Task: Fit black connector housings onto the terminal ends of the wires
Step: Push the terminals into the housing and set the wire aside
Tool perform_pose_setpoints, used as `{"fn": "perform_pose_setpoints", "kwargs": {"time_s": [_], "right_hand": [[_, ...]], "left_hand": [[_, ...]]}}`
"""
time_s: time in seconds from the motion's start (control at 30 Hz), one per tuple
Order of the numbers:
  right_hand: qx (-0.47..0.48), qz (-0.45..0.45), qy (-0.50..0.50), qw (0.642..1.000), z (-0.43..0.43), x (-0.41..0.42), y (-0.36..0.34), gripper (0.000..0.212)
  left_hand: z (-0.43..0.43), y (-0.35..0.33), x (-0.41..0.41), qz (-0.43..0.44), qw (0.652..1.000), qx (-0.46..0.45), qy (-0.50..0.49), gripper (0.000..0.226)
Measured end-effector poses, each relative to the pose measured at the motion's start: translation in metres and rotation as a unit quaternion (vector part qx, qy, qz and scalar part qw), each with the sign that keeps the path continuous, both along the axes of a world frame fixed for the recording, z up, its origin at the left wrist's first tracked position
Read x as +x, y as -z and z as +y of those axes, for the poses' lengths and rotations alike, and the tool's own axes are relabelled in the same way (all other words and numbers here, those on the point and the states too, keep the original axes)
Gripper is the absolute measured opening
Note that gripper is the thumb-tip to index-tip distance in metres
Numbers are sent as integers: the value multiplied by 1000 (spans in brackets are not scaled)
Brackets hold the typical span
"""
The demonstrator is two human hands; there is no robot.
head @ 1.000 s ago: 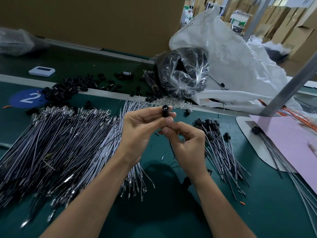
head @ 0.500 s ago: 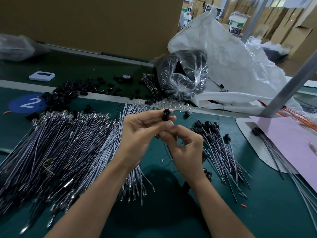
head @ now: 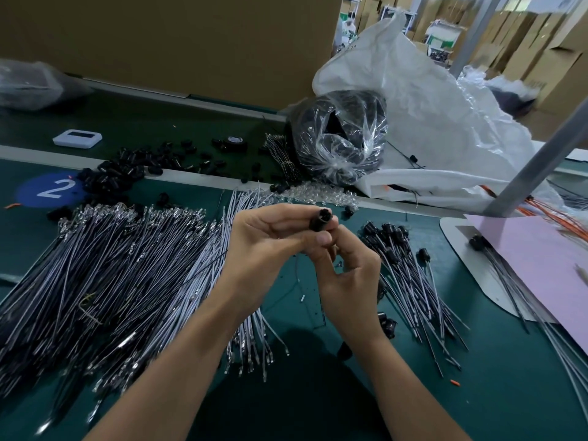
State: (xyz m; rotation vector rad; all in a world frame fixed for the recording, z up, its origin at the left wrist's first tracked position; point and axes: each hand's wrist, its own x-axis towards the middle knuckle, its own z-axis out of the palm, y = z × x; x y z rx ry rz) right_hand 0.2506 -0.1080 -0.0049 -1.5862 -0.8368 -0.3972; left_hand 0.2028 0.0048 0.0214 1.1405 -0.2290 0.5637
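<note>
Now the black connector housing [head: 319,221] has tipped sideways, pinched thumb-to-fingers in our left hand [head: 270,246], just right of the bare-wire pile [head: 111,265]. Our right hand [head: 350,281] has closed in beneath, fingers curled; can't tell what it grips. Insertion likely underway.

White numeral "2" on a blue round sticker [head: 51,190], green worktable [head: 477,393]

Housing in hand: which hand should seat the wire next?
Right, probably. The right hand sits just below the black housing, pinched at its lower end; the left hand is occupied gripping the housing.
</note>
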Motion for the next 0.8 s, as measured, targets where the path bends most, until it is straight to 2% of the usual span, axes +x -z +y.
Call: {"fn": "perform_pose_setpoints", "kwargs": {"time_s": [0.2,0.33,0.43,0.6,0.7,0.8], "right_hand": [[6,-32,37,999,2,-2,1,25],[12,-33,34,999,4,-3,-1,20],[8,15,-9,1000,2,-4,0,21],[9,54,-47,997,-1,-3,-5,7],[-20,25,-19,999,-2,-3,-6,11],[-65,-34,26,997,-3,-6,-5,6]], "left_hand": [[-6,-3,0,7,999,-38,1,26],[-7,-3,1,22,998,-55,6,27],[-5,-3,2,37,998,-59,9,26],[-3,0,-1,46,998,-39,28,27],[-1,-1,-2,51,998,-2,27,28],[5,-4,-3,50,999,3,19,30]]}}
